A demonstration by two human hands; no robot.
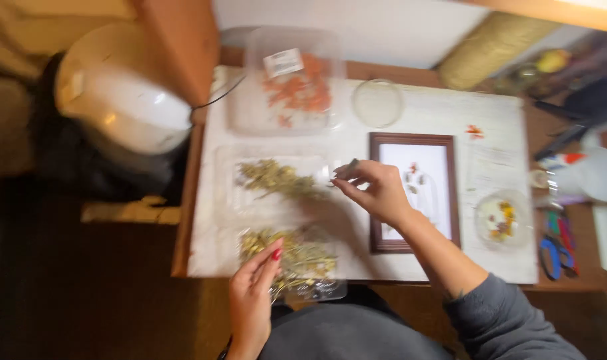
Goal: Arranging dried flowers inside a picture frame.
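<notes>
Picking dried yellow-green flowers [287,257] from near clear plastic tray [317,288]; left hand [253,293] fingers together, steadying tray edge. Right hand [373,190] pinched small piece above, left of brown wooden frame [415,192]. Step probably placing; needed gentle precise lowering.

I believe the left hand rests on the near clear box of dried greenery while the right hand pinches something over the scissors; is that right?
Not quite: in the head view the right hand is raised beside the picture frame, not over the scissors, which lie far to the right. The left hand does rest on the near clear box.
</notes>
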